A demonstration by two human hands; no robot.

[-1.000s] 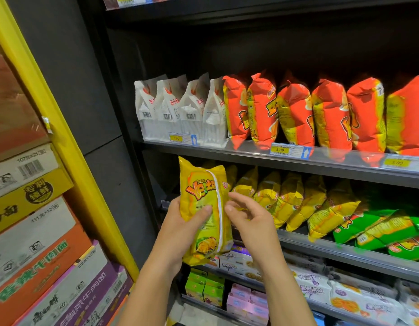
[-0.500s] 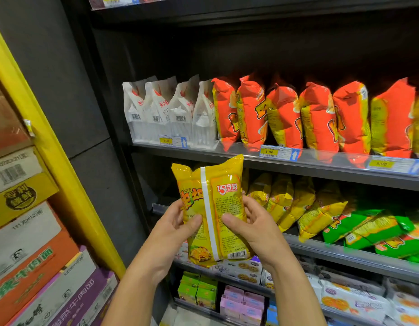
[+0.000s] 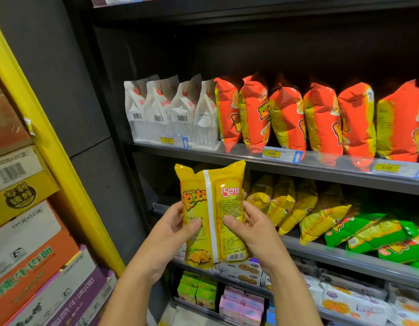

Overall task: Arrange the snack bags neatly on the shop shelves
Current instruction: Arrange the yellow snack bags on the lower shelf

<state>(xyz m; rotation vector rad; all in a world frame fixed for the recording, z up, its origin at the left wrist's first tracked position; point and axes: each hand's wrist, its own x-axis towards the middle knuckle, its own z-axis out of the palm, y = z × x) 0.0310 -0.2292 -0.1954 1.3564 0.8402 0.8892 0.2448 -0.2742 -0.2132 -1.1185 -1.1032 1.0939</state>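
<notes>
Up against the dark shop wall stood the big black shelves (image 3: 286,168), filling most of the view. Beside them on the left rose a tall stack of cardboard boxes (image 3: 27,231) behind a bright yellow post (image 3: 53,147).

On the upper shelf a long row of orange snack bags (image 3: 321,118) stood upright, side by side and touching. Just left of them stood four white bags (image 3: 166,111), also upright. On the shelf below, yellow snack bags (image 3: 286,203) leaned over toward the right, one against the next, and green snack bags (image 3: 373,234) lay flatter beside them on the right. Lower down sat pale biscuit packs (image 3: 354,300), and small green cartons (image 3: 196,290) stood next to small pink cartons (image 3: 241,304).

In front of the shelves, near the left end of the yellow row, one yellow bag (image 3: 212,215) was held upright in the air. Its back side faced the camera, with a white seam running down the middle and a barcode at the bottom.

The left hand (image 3: 173,234) gripped the bag's left edge, thumb pressed on the back and fingers hidden behind. The right hand (image 3: 255,234) gripped the right edge the same way, thumb on the back and fingers curled around it.

Small yellow price tags (image 3: 272,153) were stuck along the front of the upper shelf.
</notes>
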